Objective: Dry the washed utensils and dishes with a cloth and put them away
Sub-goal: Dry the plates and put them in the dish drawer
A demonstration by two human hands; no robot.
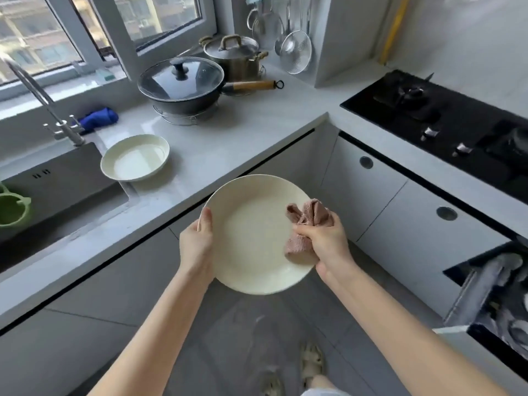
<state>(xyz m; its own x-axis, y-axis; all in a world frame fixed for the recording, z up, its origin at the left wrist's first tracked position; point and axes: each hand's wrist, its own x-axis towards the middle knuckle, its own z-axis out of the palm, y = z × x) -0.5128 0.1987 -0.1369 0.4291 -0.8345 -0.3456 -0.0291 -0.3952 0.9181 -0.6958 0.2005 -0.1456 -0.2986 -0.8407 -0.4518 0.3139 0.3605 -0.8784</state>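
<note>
A cream plate (251,238) is held in the air in front of the counter corner, face up towards me. My left hand (197,241) grips its left rim, thumb on the face. My right hand (325,238) is closed on a bunched pink cloth (307,224) that presses on the plate's right side. A second cream plate (135,157) lies flat on the counter (257,132) beside the sink.
The sink (57,192) with tap (37,90) is at left, a green item (11,208) at its edge. A blue cloth (98,118), a lidded wok (183,84) and a steel pot (234,55) stand behind. The hob (445,121) is right; an open drawer (497,304) at lower right.
</note>
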